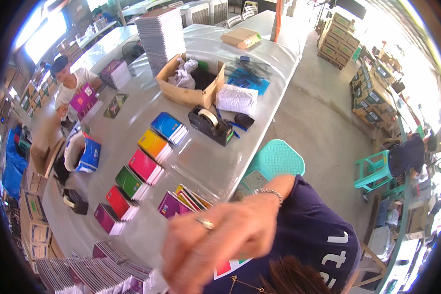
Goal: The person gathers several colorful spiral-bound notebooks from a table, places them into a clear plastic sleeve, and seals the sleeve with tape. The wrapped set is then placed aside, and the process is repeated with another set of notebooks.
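My right hand (220, 240), with a ring and a bracelet, reaches across the lower middle, blurred. Its fingers are curled downward; anything in them is hidden. My left hand does not show. Beneath the right hand a white piece with red and green patches (224, 268) peeks out. Just beyond, a purple notebook (172, 204) lies beside several overlapping yellow and red notebooks (193, 197). A slanting row of small notebook stacks runs left of them: blue (166, 126), yellow (153, 144), pink (144, 164), green (130, 182), red (119, 201) and purple (107, 217).
Many notebooks in piles (98, 274) crowd the near left corner. A tape dispenser (211, 125), an open carton (181, 95) and a tall notebook stack (159, 39) stand farther back. A turquoise stool (279, 158) is right of the table. Across it, another person (78, 85) holds a purple notebook.
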`<state>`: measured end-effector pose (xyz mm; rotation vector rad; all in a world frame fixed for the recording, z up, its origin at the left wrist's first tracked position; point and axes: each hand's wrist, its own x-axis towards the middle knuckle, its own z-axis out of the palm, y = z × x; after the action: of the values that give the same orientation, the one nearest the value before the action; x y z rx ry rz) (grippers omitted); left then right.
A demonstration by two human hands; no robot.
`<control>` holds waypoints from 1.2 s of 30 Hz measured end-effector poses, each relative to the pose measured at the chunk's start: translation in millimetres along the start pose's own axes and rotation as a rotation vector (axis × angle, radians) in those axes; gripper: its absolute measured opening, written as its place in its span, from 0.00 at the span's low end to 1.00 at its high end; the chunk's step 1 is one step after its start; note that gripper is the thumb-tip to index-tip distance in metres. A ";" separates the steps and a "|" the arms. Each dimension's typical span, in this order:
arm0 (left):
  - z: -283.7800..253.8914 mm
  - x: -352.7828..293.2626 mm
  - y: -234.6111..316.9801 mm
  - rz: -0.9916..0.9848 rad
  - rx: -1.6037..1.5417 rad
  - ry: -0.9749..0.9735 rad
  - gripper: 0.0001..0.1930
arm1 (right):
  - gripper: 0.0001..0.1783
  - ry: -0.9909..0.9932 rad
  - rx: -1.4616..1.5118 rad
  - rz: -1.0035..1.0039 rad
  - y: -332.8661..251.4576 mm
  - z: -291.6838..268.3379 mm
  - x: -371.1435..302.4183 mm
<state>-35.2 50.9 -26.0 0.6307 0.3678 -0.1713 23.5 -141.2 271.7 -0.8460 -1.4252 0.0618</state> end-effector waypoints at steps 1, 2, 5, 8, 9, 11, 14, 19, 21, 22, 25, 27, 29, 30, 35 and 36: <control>6.2 5.6 -1.1 -0.018 0.018 -0.008 0.30 | 0.17 0.005 0.109 0.006 -19.1 -3.1 -2.6; 8.7 4.6 -2.3 -0.008 0.023 -0.001 0.30 | 0.22 -0.047 0.166 -0.024 -27.8 -8.8 -5.1; 19.6 14.0 -5.8 -0.023 0.038 0.000 0.31 | 0.15 0.180 0.139 -0.233 -23.5 -5.8 -14.9; 33.2 23.3 -9.3 -0.054 0.062 0.013 0.31 | 0.15 0.200 0.057 -0.206 -23.3 -28.3 -46.9; 37.9 28.4 -11.3 -0.056 0.062 0.023 0.31 | 0.17 0.142 -0.067 -0.177 -23.9 -46.9 -52.0; 40.7 26.2 -6.4 -0.017 0.086 0.079 0.31 | 0.25 0.117 -0.345 0.038 -7.7 -76.3 -74.9; 30.0 37.2 -9.3 -0.074 0.080 -0.053 0.33 | 0.49 0.001 -0.912 0.537 52.6 -90.8 -140.5; 44.7 33.4 -14.9 -0.097 0.133 -0.048 0.35 | 0.54 -0.345 -0.996 0.348 125.3 -81.1 -226.5; 63.4 29.9 -14.9 -0.070 0.280 -0.069 0.38 | 0.52 -0.379 -0.788 0.281 140.0 -82.9 -232.8; 59.7 32.0 -14.0 -0.062 0.271 -0.065 0.40 | 0.51 -0.335 -0.716 0.269 147.5 -86.2 -236.2; 46.5 32.0 -1.7 -0.133 0.253 -0.047 0.52 | 0.49 -0.171 -0.577 0.246 161.3 -93.6 -242.0; 6.0 39.1 2.4 0.144 0.890 0.075 0.48 | 0.48 0.009 -0.334 0.542 176.7 -91.0 -248.8; 13.5 36.4 -2.5 0.386 1.056 0.110 0.50 | 0.45 0.210 -0.169 0.707 189.4 -83.8 -253.6; 26.0 42.7 -3.2 0.491 0.910 0.072 0.53 | 0.45 0.244 -0.050 0.743 195.8 -84.4 -254.3; 38.1 60.2 -14.7 0.450 0.892 0.144 0.57 | 0.46 0.288 0.277 0.902 203.8 -90.0 -249.8; 38.2 65.3 -16.0 0.412 0.871 0.157 0.57 | 0.48 0.285 0.286 0.936 204.6 -89.9 -251.1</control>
<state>31.5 12.2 -31.5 1.5685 0.2961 0.1297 143.2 -166.4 -41.4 -1.1592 -0.6393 0.8014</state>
